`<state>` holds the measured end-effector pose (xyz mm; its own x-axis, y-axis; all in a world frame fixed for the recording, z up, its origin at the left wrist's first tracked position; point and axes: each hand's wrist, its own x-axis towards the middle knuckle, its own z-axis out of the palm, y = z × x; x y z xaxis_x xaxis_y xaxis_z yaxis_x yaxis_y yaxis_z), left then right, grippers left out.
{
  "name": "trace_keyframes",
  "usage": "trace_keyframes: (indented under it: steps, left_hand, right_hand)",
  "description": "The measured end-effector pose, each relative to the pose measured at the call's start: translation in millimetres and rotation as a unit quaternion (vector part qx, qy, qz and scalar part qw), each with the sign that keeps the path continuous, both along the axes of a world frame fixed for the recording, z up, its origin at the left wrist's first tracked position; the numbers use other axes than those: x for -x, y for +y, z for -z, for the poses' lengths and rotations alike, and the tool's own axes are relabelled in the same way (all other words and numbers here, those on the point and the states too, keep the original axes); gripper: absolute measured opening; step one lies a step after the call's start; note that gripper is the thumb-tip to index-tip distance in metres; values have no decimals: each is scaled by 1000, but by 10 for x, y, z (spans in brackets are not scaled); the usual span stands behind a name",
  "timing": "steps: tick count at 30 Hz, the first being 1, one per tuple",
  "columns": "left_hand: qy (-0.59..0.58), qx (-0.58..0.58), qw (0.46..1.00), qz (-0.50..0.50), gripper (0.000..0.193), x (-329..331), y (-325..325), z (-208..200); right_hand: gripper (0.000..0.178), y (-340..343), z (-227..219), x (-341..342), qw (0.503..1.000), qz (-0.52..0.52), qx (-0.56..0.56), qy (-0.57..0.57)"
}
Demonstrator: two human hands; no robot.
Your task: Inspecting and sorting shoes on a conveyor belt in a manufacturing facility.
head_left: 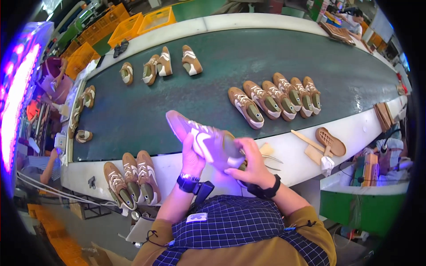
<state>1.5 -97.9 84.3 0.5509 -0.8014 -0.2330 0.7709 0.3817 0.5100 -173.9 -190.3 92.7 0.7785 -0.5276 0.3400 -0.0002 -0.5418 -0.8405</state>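
A brown sneaker (205,138) with white stripes and laces is held up over the near edge of the green belt (177,99), its toe pointing to the far left. My left hand (192,158) is closed round its sole and side near the middle. At the heel, my right hand (254,165) grips the collar with the fingers at the opening and the thumb low on the back. Part of the heel is hidden by that hand. Beside my right hand, a pair of metal pliers or scissors (273,162) lies on the white ledge, only its prongs showing.
Several matching sneakers (270,99) stand in a row on the belt at right, with others (165,62) farther back. More sneakers (141,177) rest on the ledge at left. A shoe sole (333,142) and a flat stick (308,141) lie at right. Other people work around the belt.
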Motion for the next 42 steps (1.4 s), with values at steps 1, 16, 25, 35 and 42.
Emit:
trace_keyframes:
  steps: [1,16,25,35,42]
  left_hand:
    - [7,27,999,33,57,19,57,-17]
    - [-688,-517,460,218,64,-118,-685,858]
    - [-182,-54,923,335,74,485,-295,1158]
    - [120,-53,941,311,60,948,-122,1312]
    - [2,51,972,229,63,308,108,535]
  right_hand:
    - [76,27,-15,52,993,-54,-106,12]
    - [87,360,513,1266,703,65,-667,-237]
    - [88,75,910,1736,767,117,-617,-129]
    - [88,57,809,1484,715,107,-686,-76]
    - [99,-151,101,786,809,-26,-576,-114]
